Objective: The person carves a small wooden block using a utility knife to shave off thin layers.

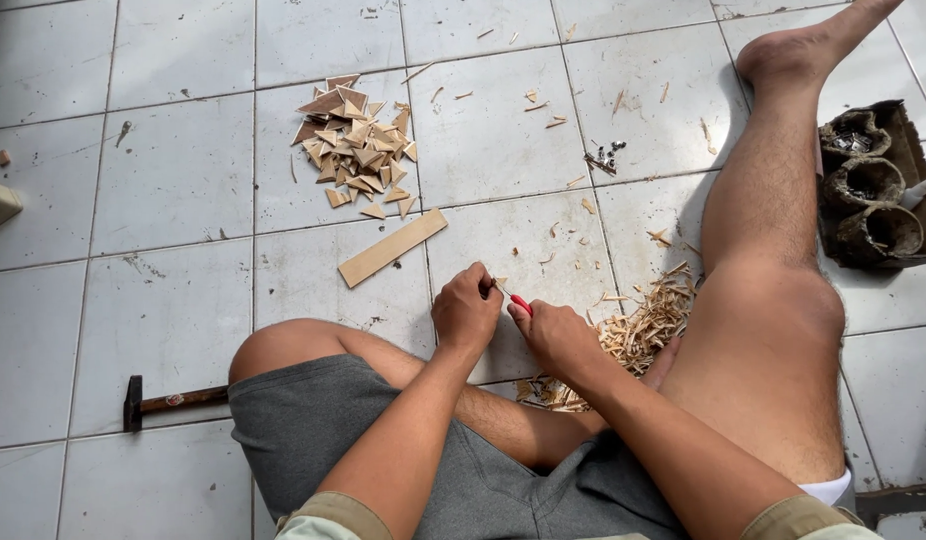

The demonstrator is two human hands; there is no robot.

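I sit on a white tiled floor with my legs in view. My left hand [467, 310] is closed around a small piece of wood, mostly hidden by the fingers. My right hand [553, 335] grips a red-handled knife [520, 301], its thin blade pointing toward the left hand. The two hands nearly touch above my bent left leg. Wood shavings [638, 330] lie in a heap just right of the hands, beside my right thigh.
A pile of small wooden triangles [355, 145] lies ahead, with a flat wooden strip [392, 247] below it. A hammer [168, 401] rests at my left. A dark tray with round cups [878, 190] stands far right. Small metal bits [603, 157] lie ahead.
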